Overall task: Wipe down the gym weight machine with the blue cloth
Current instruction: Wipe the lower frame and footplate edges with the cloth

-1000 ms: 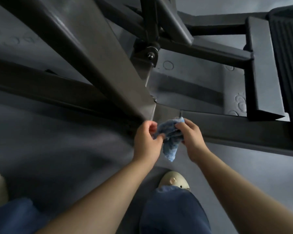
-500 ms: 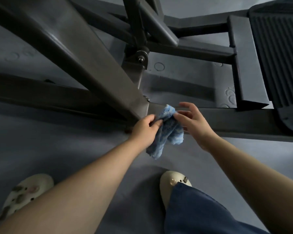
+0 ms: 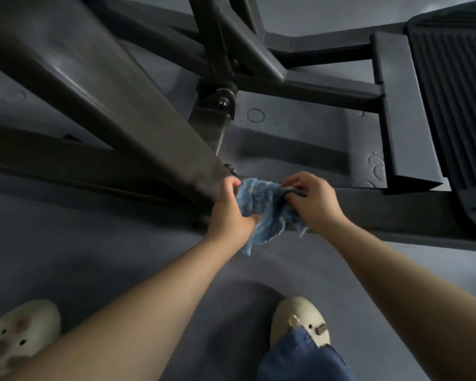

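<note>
At the foot of the dark grey steel gym weight machine [image 3: 116,111], where its slanted beam meets the low floor rail, a crumpled blue terry cloth [image 3: 261,213] hangs between both hands. The left hand [image 3: 230,213] grips its left side with curled fingers; the right hand [image 3: 315,200] pinches its upper right edge.

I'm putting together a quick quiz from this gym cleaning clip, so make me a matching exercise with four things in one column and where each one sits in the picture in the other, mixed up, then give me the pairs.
Things:
1. blue cloth
2. ribbed footplate
3. bolt
4. right shoe

Places:
A. on the floor at the bottom, under a blue trouser leg
B. held between the left hand and the right hand
C. at the frame joint above the hands
D. upper right corner

Pairs: 1-B, 2-D, 3-C, 4-A
</note>
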A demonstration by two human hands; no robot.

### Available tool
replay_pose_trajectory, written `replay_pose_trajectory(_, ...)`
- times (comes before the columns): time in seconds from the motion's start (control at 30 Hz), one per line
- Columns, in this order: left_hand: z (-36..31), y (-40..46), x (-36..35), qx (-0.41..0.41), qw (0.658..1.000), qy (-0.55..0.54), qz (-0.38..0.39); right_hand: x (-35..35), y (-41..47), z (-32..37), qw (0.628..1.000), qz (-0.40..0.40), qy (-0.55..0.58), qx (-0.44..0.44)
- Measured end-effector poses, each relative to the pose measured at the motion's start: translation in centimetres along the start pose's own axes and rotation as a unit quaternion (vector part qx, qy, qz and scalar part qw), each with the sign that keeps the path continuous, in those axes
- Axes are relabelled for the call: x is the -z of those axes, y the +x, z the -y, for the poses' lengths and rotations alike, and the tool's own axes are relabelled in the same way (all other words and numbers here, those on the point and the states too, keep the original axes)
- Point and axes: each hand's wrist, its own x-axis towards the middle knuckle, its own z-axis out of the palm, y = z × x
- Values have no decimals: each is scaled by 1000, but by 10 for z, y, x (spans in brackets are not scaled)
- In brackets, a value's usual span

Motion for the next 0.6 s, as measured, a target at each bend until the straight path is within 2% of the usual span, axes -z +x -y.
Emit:
replay_pose_trajectory(0.07,2,9,-3,-83,990,107,-27,1,17,2,998,-8,-56,5)
replay_pose_trajectory(0.13,0,15,-4,-135,953,272,-14,-3,29,1,992,24,-118,43)
replay_pose_trajectory(0.2,4,23,-6,-149,869,469,54,-14,35,-1,965,98,-226,93)
replay_pose_trajectory(0.23,4,26,-4,-146,830,531,91,-20,35,-2,942,135,-286,107)
replay_pose_trajectory(0.3,3,28,-3,-146,787,583,137,-35,32,-4,910,185,-353,117)
replay_pose_trajectory(0.47,10,19,3,-192,714,644,196,-61,31,-4,882,244,-379,136)
replay_pose_trajectory(0.5,13,17,5,-191,711,647,197,-65,32,-4,868,257,-399,146)
replay_pose_trajectory(0.6,19,11,11,-190,743,619,170,-79,31,-5,851,246,-430,174)
